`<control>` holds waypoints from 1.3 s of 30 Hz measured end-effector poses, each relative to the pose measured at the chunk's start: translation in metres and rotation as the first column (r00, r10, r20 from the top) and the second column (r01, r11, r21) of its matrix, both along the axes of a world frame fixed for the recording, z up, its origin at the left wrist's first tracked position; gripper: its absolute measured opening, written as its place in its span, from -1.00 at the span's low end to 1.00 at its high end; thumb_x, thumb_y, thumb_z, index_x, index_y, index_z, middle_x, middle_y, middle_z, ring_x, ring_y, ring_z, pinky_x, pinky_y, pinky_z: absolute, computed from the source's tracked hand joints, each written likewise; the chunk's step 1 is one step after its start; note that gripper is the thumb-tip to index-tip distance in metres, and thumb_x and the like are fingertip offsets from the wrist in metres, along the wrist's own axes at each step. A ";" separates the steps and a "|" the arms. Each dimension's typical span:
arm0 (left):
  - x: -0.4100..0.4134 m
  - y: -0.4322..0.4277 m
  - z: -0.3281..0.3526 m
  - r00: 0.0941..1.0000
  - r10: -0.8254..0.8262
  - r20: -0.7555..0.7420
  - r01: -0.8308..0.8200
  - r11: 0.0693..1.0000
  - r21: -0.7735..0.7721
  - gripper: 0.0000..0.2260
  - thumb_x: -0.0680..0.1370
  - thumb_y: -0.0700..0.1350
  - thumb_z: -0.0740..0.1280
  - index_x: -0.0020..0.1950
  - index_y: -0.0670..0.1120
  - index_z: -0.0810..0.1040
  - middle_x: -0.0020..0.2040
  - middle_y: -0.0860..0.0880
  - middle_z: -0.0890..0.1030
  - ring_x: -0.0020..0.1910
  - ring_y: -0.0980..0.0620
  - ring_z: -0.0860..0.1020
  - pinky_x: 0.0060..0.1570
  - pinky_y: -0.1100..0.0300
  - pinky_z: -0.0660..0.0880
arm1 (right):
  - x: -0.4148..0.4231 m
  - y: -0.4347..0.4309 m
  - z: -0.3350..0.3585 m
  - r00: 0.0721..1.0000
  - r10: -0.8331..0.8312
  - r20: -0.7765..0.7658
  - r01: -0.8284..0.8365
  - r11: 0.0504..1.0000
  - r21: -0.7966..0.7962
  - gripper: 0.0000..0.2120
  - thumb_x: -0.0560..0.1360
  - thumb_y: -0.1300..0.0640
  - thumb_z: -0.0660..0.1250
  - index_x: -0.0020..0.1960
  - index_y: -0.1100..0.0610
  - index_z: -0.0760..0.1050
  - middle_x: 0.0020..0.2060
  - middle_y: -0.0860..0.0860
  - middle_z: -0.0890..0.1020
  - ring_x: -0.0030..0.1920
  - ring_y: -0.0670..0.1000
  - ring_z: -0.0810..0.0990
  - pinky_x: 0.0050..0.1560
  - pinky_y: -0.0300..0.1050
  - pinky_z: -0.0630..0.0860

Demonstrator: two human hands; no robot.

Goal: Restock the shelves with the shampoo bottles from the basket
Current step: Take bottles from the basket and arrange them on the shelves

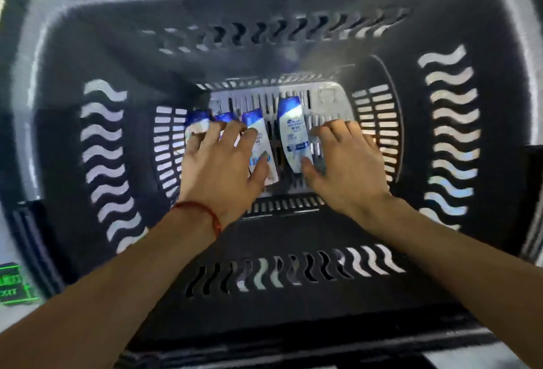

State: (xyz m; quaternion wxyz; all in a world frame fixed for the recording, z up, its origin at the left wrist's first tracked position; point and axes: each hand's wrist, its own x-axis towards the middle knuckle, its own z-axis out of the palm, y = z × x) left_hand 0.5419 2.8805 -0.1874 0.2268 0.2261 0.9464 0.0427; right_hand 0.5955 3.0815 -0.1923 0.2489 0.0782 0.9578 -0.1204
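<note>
Both hands reach down into the dark grey slotted basket (102, 45). The left hand (217, 163) lies with its fingers spread and nearly straight over three white, blue-capped shampoo bottles (263, 148) lying side by side beneath it, their caps showing beyond its fingertips. Its thumb rests against the rightmost one, and it clasps nothing. The right hand (346, 169) is splayed flat on the basket floor and holds nothing. Its thumb touches a fourth shampoo bottle (293, 133), which lies just to its left, between the two hands. A red thread bracelet (205, 213) circles the left wrist.
</note>
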 end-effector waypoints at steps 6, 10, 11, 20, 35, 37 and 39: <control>0.001 -0.005 -0.043 0.997 0.045 0.068 -0.042 0.998 -0.044 -0.55 0.61 0.20 0.15 0.39 -0.01 0.50 0.33 0.01 0.53 0.32 -0.09 0.44 0.27 -0.13 0.40 | -0.013 0.000 -0.103 0.911 -0.336 0.237 0.388 0.894 -0.223 -0.44 0.54 -0.17 0.42 0.41 0.08 0.40 0.31 0.04 0.46 0.35 0.10 0.44 0.34 0.18 0.49; 0.002 -0.010 -0.056 0.995 0.057 0.080 -0.055 0.998 -0.025 -0.56 0.61 0.20 0.14 0.34 -0.01 0.53 0.28 0.01 0.55 0.27 -0.09 0.47 0.20 -0.11 0.44 | -0.017 -0.006 -0.139 0.810 -0.496 0.313 0.581 0.749 -0.318 -0.40 0.50 -0.06 0.53 0.40 0.14 0.39 0.26 0.07 0.47 0.24 0.06 0.49 0.30 0.07 0.52; 0.002 -0.010 -0.056 0.994 0.063 0.089 -0.061 0.998 -0.026 -0.55 0.60 0.21 0.12 0.33 -0.01 0.53 0.27 0.01 0.56 0.26 -0.09 0.48 0.18 -0.10 0.45 | -0.017 -0.007 -0.143 0.809 -0.501 0.306 0.584 0.745 -0.324 -0.39 0.49 -0.04 0.54 0.41 0.15 0.38 0.28 0.09 0.46 0.22 0.05 0.48 0.26 0.00 0.51; 0.017 -0.004 -0.085 0.822 0.330 0.465 -0.419 0.903 0.099 -0.49 0.61 0.09 0.37 0.52 0.01 0.35 0.41 -0.03 0.48 0.29 -0.08 0.52 0.24 -0.07 0.53 | -0.007 0.002 -0.132 0.768 -0.520 0.372 0.635 0.694 -0.340 -0.53 0.53 0.02 0.50 0.25 0.13 0.31 0.09 0.05 0.59 0.09 0.08 0.63 0.03 -0.04 0.62; 0.025 0.029 -0.136 0.668 0.592 0.451 -0.693 0.716 0.087 -0.32 0.47 -0.12 0.55 0.51 -0.13 0.32 0.35 -0.11 0.37 0.17 -0.07 0.56 0.23 0.18 0.55 | 0.031 0.017 -0.104 0.615 -0.693 0.377 0.784 0.483 -0.391 -0.58 0.53 0.09 0.51 0.19 0.05 0.30 -0.01 -0.07 0.55 -0.11 -0.15 0.55 -0.29 -0.40 0.47; 0.020 0.036 -0.138 0.715 0.575 0.398 -0.631 0.776 0.012 -0.34 0.46 -0.04 0.56 0.45 -0.14 0.34 0.33 -0.15 0.37 0.20 -0.15 0.54 0.28 -0.01 0.52 | 0.031 0.020 -0.105 0.625 -0.690 0.364 0.777 0.505 -0.377 -0.57 0.53 0.06 0.51 0.21 0.05 0.31 -0.05 -0.11 0.52 -0.13 -0.16 0.54 -0.35 -0.41 0.45; 0.018 0.043 -0.138 0.729 0.580 0.364 -0.613 0.789 -0.031 -0.38 0.45 0.00 0.56 0.39 -0.11 0.35 0.30 -0.15 0.40 0.21 -0.17 0.52 0.22 -0.03 0.50 | 0.032 0.022 -0.106 0.616 -0.704 0.353 0.783 0.501 -0.368 -0.55 0.52 0.05 0.53 0.23 0.08 0.33 -0.05 -0.11 0.52 -0.05 -0.08 0.57 -0.28 -0.37 0.44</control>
